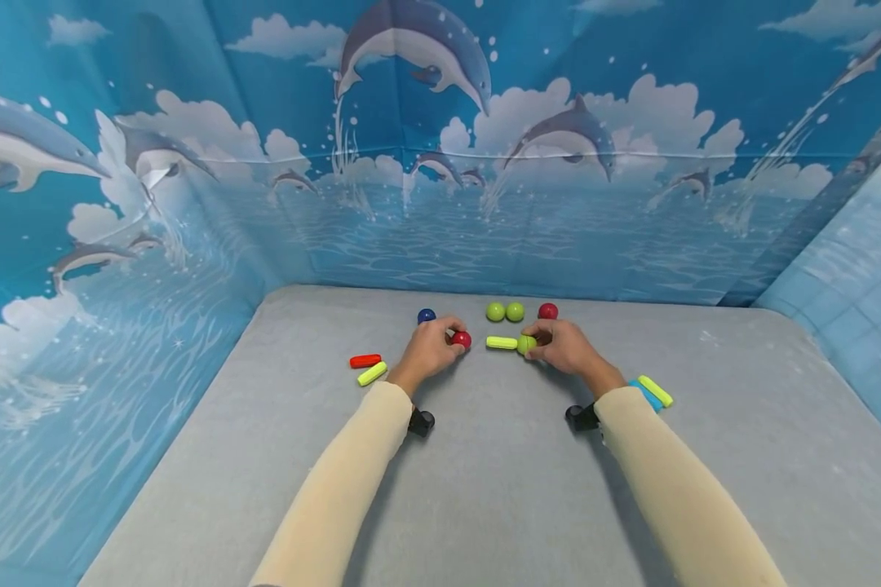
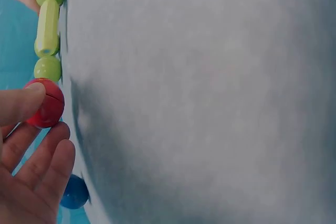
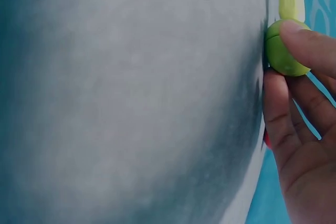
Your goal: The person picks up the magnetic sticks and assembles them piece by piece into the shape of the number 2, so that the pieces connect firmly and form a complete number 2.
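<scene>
Between thumb and fingers, my left hand [image 1: 433, 349] pinches a red ball [image 1: 462, 340], seen large in the left wrist view with a thin seam line. A green ball [image 3: 285, 48] is pinched by my right hand [image 1: 564, 346]. Against that ball's left side lies a yellow-green ribbed stick [image 1: 502, 343], lined up with it and pointing toward the red ball. A gap separates the stick's left end from the red ball in the head view. Just behind my left hand sits a blue ball [image 1: 427, 315].
Two green balls [image 1: 495, 311] and another red ball [image 1: 548, 311] stand along the back. To the left lie a red stick [image 1: 365, 360] and a yellow-green stick [image 1: 372, 374]. Beside my right forearm are a blue stick [image 1: 648, 395] and a yellow-green stick [image 1: 656, 390].
</scene>
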The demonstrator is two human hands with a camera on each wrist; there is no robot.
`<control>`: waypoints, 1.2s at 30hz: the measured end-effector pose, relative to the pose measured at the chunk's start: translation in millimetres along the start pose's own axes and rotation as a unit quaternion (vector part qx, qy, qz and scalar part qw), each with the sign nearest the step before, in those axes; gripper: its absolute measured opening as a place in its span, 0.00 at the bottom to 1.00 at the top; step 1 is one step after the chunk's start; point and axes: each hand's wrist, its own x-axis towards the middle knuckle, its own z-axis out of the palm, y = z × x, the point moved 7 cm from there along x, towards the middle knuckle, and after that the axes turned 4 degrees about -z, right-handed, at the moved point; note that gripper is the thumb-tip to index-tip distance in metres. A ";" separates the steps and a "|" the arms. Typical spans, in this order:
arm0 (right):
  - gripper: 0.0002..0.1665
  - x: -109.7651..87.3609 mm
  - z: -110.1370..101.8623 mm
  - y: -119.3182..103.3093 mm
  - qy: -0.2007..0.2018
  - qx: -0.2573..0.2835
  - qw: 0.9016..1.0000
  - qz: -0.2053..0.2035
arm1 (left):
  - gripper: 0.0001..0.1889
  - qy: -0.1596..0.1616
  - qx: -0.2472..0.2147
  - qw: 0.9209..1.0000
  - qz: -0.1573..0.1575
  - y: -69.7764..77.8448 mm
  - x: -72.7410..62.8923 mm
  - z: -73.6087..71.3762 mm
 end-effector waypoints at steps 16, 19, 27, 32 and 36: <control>0.22 1.7 3.0 3.0 -0.005 0.016 1.000 0.008 | 0.14 0.019 -0.029 0.999 -0.024 -5.0 3.2 7.8; 0.22 1.9 3.3 4.7 -0.007 0.017 1.000 0.012 | 0.14 0.020 -0.025 0.999 -0.024 -3.3 3.7 8.5; 0.22 3.5 3.8 5.7 -0.008 0.018 1.000 0.014 | 0.15 0.012 -0.032 0.999 -0.024 0.9 7.0 16.1; 0.22 4.0 4.7 5.4 -0.006 0.016 1.000 0.016 | 0.14 -0.005 -0.034 0.999 -0.022 1.5 9.7 22.0; 0.22 3.3 3.9 5.5 -0.005 0.019 1.000 0.020 | 0.14 -0.003 -0.034 0.999 -0.017 2.3 11.7 23.4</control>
